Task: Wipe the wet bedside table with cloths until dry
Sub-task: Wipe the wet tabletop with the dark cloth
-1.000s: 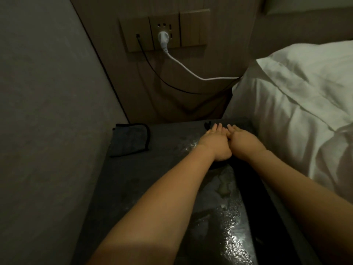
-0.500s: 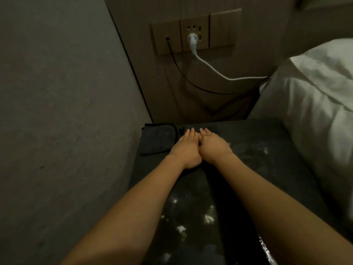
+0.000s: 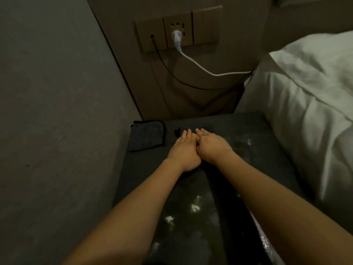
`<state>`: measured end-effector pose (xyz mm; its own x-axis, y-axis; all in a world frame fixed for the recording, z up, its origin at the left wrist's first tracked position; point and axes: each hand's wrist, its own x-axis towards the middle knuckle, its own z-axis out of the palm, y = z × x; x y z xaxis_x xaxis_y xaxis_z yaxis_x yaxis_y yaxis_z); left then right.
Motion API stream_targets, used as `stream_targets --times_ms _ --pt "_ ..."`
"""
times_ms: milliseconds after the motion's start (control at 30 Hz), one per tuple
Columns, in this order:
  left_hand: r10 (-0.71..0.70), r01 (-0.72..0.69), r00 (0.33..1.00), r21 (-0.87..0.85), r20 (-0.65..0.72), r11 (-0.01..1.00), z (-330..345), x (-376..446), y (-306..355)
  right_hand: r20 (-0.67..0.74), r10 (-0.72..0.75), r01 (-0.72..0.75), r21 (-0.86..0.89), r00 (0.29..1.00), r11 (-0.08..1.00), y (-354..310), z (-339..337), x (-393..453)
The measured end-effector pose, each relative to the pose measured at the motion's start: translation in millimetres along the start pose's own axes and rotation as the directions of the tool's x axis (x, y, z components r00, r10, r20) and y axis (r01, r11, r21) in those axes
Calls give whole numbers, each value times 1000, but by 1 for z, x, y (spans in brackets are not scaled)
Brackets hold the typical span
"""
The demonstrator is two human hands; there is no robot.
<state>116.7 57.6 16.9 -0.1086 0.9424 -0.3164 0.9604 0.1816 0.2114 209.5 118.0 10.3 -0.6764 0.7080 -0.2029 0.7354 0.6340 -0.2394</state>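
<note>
The dark bedside table [image 3: 267,161] fills the lower middle, with glinting wet patches [image 3: 194,207] near me and on its right part. My left hand [image 3: 184,152] and my right hand [image 3: 212,148] lie side by side, fingers straight, pressing flat on a dark cloth [image 3: 176,131] at the back of the top. Only its far edge shows beyond my fingertips. A second grey cloth [image 3: 146,137], folded, lies at the back left corner, just left of my left hand.
A grey wall [image 3: 57,111] runs close along the table's left side. White bedding [image 3: 305,96] presses against its right edge. On the back panel a socket plate [image 3: 177,29] holds a white plug, and a white cable [image 3: 200,67] and a black one hang above the table.
Both hands, pressed together on the dark cloth, slid left from the bed side of the table toward the folded grey cloth. In the last half second they barely moved.
</note>
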Motion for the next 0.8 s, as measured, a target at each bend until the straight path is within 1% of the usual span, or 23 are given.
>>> stream_targets --times_ms 267,367,533,633,800 --pt "87 -87 996 11 35 996 6 16 65 -15 95 -96 -53 995 994 61 -7 -29" --pt "123 -123 992 23 35 992 9 26 88 -22 118 -120 -96 993 988 85 -8 -38" --pt "177 -178 984 49 31 983 15 43 128 -42 193 -197 -116 980 974 121 -16 -57" --pt "195 -196 980 44 27 980 19 47 141 -42 216 -219 -128 976 967 132 -17 -64" --pt "225 -226 974 90 29 970 21 43 137 -57 264 -269 -96 963 958 124 -12 -71"
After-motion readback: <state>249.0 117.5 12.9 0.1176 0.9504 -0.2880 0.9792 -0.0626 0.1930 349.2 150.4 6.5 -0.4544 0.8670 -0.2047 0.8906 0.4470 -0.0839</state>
